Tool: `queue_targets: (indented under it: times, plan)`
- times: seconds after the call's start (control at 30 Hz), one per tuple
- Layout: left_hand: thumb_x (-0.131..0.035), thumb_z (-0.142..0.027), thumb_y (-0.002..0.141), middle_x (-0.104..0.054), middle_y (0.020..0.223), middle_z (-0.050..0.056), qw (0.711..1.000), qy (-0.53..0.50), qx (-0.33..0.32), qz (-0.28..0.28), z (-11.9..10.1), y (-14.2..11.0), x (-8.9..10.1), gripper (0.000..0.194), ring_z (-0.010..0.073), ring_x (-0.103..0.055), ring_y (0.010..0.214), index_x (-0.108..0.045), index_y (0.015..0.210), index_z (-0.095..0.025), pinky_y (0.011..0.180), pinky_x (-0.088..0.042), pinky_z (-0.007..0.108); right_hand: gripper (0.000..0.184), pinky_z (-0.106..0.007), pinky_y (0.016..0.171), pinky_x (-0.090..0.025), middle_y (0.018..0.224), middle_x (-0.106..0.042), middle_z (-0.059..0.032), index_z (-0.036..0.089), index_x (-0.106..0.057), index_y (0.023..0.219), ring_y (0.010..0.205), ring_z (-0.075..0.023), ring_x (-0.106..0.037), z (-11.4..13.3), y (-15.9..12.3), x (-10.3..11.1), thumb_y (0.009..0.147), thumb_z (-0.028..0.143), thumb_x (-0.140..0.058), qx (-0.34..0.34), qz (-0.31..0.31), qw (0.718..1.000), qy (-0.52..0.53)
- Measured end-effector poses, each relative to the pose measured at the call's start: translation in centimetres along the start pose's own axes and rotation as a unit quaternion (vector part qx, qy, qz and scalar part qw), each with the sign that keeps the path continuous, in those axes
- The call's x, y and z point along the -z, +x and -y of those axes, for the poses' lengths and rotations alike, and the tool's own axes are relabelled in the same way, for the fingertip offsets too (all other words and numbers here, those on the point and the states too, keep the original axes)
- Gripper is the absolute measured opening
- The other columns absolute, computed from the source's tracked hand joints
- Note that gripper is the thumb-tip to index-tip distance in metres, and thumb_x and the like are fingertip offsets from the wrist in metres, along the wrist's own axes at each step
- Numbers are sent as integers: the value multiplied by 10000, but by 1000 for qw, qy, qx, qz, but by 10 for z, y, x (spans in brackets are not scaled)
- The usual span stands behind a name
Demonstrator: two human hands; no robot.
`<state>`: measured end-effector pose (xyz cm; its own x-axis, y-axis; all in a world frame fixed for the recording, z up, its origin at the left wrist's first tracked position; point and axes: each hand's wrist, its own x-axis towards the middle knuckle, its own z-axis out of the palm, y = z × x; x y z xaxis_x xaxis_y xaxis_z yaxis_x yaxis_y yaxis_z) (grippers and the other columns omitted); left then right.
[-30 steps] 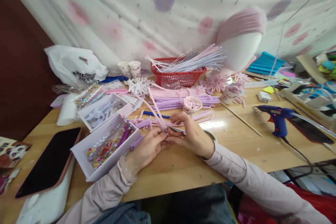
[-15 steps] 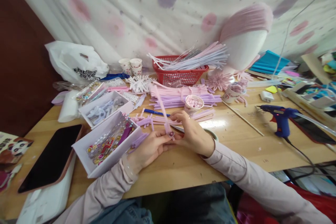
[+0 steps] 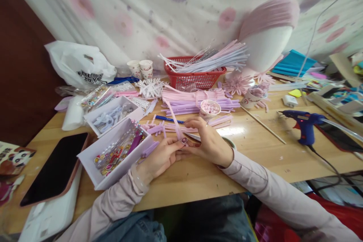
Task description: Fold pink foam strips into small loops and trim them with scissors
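A pink pipe cleaner (image 3: 175, 120) rises from the fingertips of my left hand (image 3: 163, 155), which is closed on its lower end. My right hand (image 3: 211, 144) meets it there, thumb and fingers pinched at the same end; the exact grip is partly hidden by the fingers. Scissors (image 3: 193, 136) lie on the table behind my right hand, which covers their middle. Cut pink and purple pipe cleaner pieces (image 3: 161, 128) lie just beyond both hands, beside a blue pen (image 3: 169, 119). A paper cup (image 3: 210, 109) of small pink pieces stands behind my right hand.
White boxes (image 3: 113, 181) of pins and trinkets stand at left, near a phone (image 3: 53, 168). Behind are pipe cleaner bundles (image 3: 198, 102) and a red basket (image 3: 195, 79). A glue gun (image 3: 304, 121) with its cord and a wooden stick (image 3: 263, 124) lie at right.
The pink pipe cleaner's free end has tipped away from me and lower, towards the bundles. Both hands stay together in nearly the same spot. The view has shifted slightly.
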<state>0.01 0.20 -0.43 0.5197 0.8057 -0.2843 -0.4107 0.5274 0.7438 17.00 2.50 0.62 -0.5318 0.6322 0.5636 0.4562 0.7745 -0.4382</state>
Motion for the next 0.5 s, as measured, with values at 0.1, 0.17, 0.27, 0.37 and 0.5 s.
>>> queue_targets:
  times: [0.1, 0.17, 0.27, 0.37, 0.5]
  plan:
    - [-647, -209, 750, -688, 789, 73, 1000, -12, -28, -1, 0, 1, 1, 108, 170, -633, 761, -655, 782, -107, 737, -470, 285, 525, -393, 819, -468, 1060, -510, -112, 179, -395, 1113, 972, -233, -528, 1, 0, 3, 725, 371, -692, -38, 6, 997, 63]
    - [-627, -214, 766, -676, 761, 64, 999, -13, -47, -2, -1, 2, 2, 105, 148, -619, 718, -638, 788, -111, 692, -463, 258, 521, -338, 736, -479, 981, -527, -82, 171, -433, 1065, 851, -189, -540, 3, 2, 5, 696, 416, -708, -111, 17, 982, 150]
    - [-618, -254, 772, -620, 619, 28, 999, 11, -29, 29, -1, 0, 4, 141, 120, -575, 594, -606, 757, -115, 627, -447, 246, 352, -234, 556, -425, 784, -533, -9, 162, -467, 987, 610, -96, -489, 7, 6, 5, 811, 451, -565, -249, 43, 916, 310]
    - [-591, -289, 783, -537, 495, -11, 993, 51, 36, 104, 1, -3, 3, 177, 98, -507, 478, -580, 734, -120, 562, -417, 240, 331, -196, 478, -368, 669, -519, 36, 156, -481, 913, 509, -63, -459, 10, 9, 2, 804, 457, -566, -305, 96, 841, 437]
    - [-500, -309, 822, -532, 432, -13, 979, 104, 85, 152, 1, -7, 0, 197, 106, -484, 424, -539, 730, -140, 539, -397, 250, 284, -186, 468, -374, 599, -530, 44, 150, -471, 784, 499, -68, -509, 12, 7, -4, 775, 390, -622, -280, 120, 813, 495]
